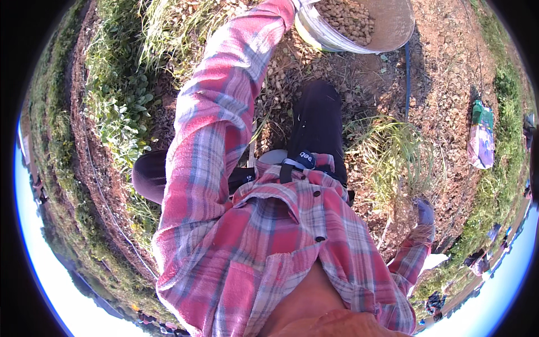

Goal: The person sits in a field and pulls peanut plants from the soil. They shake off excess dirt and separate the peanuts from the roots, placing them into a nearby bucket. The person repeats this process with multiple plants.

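Note:
My left hand point(301, 3), in a pale glove and mostly cut off by the top edge, is at the left rim of a white bucket point(393, 25). The tilted bucket holds many peanuts in the shell point(349, 21). How the fingers lie is hidden. Out to the right, my right hand point(424, 212), in a greyish-purple glove, is low beside a clump of uprooted green plants point(389, 160). Whether it grips any stems cannot be told. More peanuts and dry plant bits point(278, 80) lie on the soil between the bucket and my dark-trousered knees.
Leafy green plants point(122, 92) and grassy stalks point(168, 38) stand at the left. A blue strip point(407, 80) runs from below the bucket. A green and purple bag point(481, 139) lies at the right. Thin lines run along the rows; other people are far off near the rim.

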Available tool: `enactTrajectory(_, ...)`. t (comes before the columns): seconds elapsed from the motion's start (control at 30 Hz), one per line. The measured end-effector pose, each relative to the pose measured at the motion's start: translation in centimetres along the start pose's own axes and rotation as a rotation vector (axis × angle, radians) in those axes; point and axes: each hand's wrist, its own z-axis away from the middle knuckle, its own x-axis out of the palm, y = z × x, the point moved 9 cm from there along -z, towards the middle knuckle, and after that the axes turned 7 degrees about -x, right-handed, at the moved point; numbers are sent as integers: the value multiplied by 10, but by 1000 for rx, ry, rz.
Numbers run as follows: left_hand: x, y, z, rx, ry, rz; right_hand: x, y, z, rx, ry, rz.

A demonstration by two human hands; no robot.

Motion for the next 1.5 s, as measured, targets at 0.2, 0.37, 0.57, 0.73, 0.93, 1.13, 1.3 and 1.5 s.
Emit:
enactTrajectory(0.2,12,-65,167,-61,-274,-544,30,-58,-1,-91,137,36)
enactTrajectory(0.37,11,-214,319,-489,-660,-1133,72,-59,-9,-62,65,46)
enactTrajectory(0.57,-8,-248,339,-485,-793,-1307,80,-59,-20,-123,-11,127)
enactTrajectory(0.73,-82,-183,293,-484,-873,-1043,61,-60,-28,-116,25,94)
enactTrajectory(0.93,-257,-106,199,-764,-331,274,72,-154,-33,-407,83,509)
enactTrajectory(1.13,-281,76,141,-759,-282,1085,228,-308,21,-787,94,998)
enactTrajectory(1.3,-240,29,205,-746,100,1096,415,-377,92,-1484,-268,729)
enactTrajectory(1.5,-186,-8,339,-965,419,1212,593,-371,166,-1469,-807,478)
